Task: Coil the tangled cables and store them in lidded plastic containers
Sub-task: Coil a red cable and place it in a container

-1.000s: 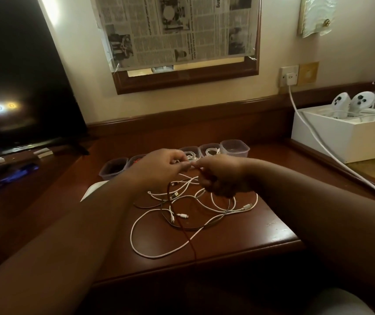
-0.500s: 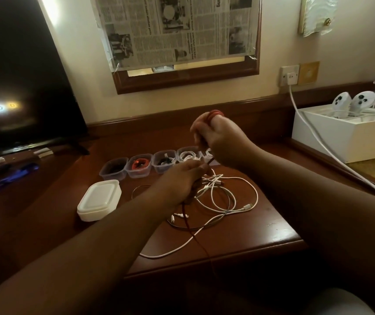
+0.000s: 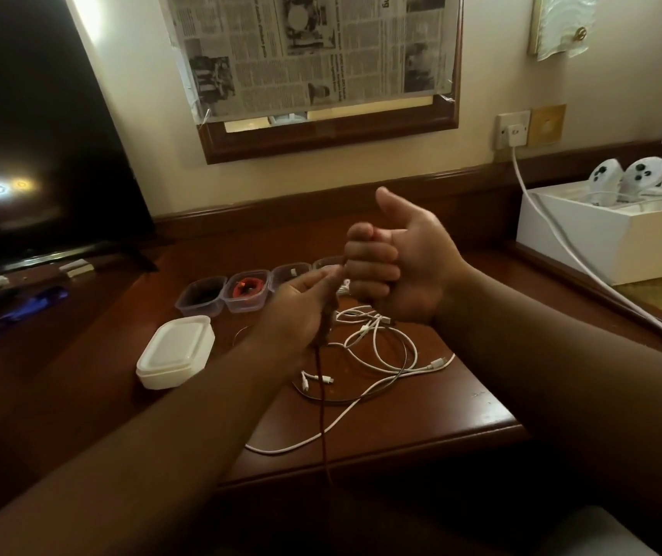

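while i am watching from far, the white cables [image 3: 377, 347] are lying tangled on the wooden table [image 3: 462, 399], near the open containers [image 3: 247, 290] and the lid stack [image 3: 177, 351]. they look light, soft and springy, so i judge a loose loop is slipping easily. the dark red cable [image 3: 323, 415] is hanging over the table edge. my right hand [image 3: 397, 266] is raised, fingers curled around it, thumb up; my left hand [image 3: 301, 307] is pinching it just below.

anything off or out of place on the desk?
Mostly expected mess: white cables lie tangled on the desk, one end trailing to the front edge. The dark red cable hangs off that edge. Lids sit stacked beside the open containers.
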Demonstrator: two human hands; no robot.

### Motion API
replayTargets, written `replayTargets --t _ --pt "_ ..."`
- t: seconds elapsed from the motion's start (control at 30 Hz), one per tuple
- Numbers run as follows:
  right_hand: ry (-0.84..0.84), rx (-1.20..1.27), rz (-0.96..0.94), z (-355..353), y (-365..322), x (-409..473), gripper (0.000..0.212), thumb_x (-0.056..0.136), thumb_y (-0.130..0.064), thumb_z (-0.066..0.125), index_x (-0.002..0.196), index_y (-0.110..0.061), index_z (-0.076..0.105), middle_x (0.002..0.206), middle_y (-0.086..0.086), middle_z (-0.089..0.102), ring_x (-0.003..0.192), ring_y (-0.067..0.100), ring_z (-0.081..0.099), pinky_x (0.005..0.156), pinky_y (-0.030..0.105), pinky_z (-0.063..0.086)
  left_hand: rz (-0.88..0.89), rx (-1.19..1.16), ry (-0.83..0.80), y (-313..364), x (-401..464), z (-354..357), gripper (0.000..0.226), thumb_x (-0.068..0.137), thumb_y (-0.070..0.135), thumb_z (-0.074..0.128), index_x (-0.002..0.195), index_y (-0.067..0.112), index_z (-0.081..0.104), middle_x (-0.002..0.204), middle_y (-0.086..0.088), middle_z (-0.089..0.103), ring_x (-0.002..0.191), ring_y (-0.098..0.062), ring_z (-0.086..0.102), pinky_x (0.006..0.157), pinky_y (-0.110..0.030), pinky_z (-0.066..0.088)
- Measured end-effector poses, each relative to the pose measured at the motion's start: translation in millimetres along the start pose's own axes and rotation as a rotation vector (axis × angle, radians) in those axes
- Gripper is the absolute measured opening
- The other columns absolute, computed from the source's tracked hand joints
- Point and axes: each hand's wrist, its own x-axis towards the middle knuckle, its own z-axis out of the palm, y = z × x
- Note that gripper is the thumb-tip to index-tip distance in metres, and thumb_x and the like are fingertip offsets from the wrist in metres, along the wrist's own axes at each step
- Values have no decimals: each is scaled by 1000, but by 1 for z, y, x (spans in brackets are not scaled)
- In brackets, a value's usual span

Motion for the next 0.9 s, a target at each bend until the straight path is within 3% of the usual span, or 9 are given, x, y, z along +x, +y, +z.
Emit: replayTargets --t 0.1,0.23,0.33,0.4,0.5,0.63,0.7,0.8,0.9 --pt "207 -22 -351 2 6 4 51 101 -53 31 82 -12 54 58 -3 37 49 12 35 51 27 30 74 198 -22 -10 -7 10 17 101 24 52 100 29 67 52 12 47 46 -2 40 45 -18 31" --pt "457 -736 -538 -11 13 8 46 106 -43 31 89 -9 57 62 2 47 55 17 45 53 29 40 224 543 -59 -10 -7 2 21 99 21 56 115 17 70 83 20 66 73 16 60 62 -3 44" --pt "558 -1302 -377 -12 24 10 57 103 -51 31 90 -6 62 72 11 57 64 28 54 64 41 50 443 824 -69 -3 -7 -8 19 94 17 65 111 15 72 86 15 67 78 15 61 66 -4 45" --pt "547 -1527 -149 -9 32 10 64 101 -58 24 85 -9 62 71 9 59 63 22 57 64 37 49 609 930 -21 1 -2 -17 15 89 15 71 104 13 74 85 10 68 77 7 65 66 -10 50" --pt "468 -1328 114 -6 34 5 73 98 -68 17 75 -11 58 57 4 50 45 15 42 46 25 36 605 858 11 6 3 -27 8 83 19 78 86 20 71 77 7 68 68 -4 66 59 -20 55" --pt "112 -538 302 -13 22 -4 76 93 -75 16 59 -14 47 43 -3 33 34 11 28 38 20 22 264 309 25 1 3 -26 29 73 45 74 80 17 71 69 -11 57 54 -17 50 49 -32 40" --pt "-9 -169 156 -7 20 -3 74 94 -72 17 60 -14 48 44 -4 34 34 11 31 39 21 24 128 58 39 -9 0 -16 24 75 46 69 79 23 74 64 -11 41 51 -17 33 50 -30 23" --pt "82 139 -215 2 20 5 67 99 -66 18 69 -14 49 53 -2 38 44 13 38 47 25 34 52 62 42 -23 -9 2 16 96 27 58 88 21 70 54 7 47 46 -6 40 44 -18 30" --pt "351 -227 -503 -4 18 10 57 102 -58 24 76 -14 50 60 1 42 53 16 43 53 29 38 121 255 -33 -26 -18 9 15 97 20 57 91 23 70 50 19 59 49 8 55 47 -5 36"
